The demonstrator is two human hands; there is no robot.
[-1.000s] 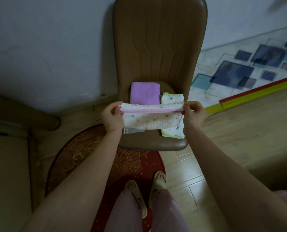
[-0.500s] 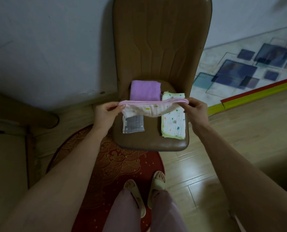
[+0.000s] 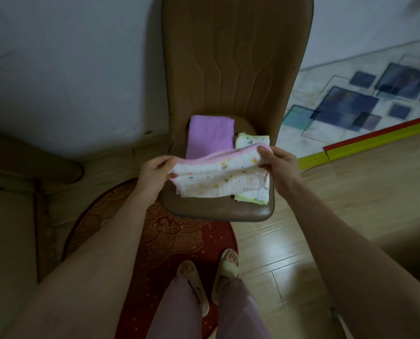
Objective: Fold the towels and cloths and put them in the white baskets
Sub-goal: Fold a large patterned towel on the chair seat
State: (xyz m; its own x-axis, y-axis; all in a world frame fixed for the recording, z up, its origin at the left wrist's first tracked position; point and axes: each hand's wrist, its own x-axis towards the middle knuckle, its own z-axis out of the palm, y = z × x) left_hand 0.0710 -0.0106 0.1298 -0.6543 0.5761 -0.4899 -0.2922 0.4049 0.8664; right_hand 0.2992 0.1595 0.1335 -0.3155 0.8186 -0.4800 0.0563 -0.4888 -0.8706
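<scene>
A white cloth with coloured dots and a pink border [image 3: 218, 178] hangs folded between my hands above the brown chair seat [image 3: 216, 210]. My left hand [image 3: 155, 176] pinches its left end and my right hand [image 3: 278, 165] pinches its right end. A folded purple towel [image 3: 210, 135] lies at the back of the seat. A folded green-edged dotted cloth [image 3: 253, 140] lies on the seat's right side, mostly hidden behind the held cloth. No white basket is in view.
The chair's tall back [image 3: 236, 57] stands against a pale wall. A red patterned round rug [image 3: 155, 241] lies under the chair and my slippered feet [image 3: 209, 277]. A blue-square floor mat [image 3: 365, 104] is at the right. A dark piece of furniture [image 3: 11, 216] stands left.
The stretched cloth has been brought lower over the seat and slackened, now covering the small grey cloth seen earlier on the seat. My hands moved slightly closer together.
</scene>
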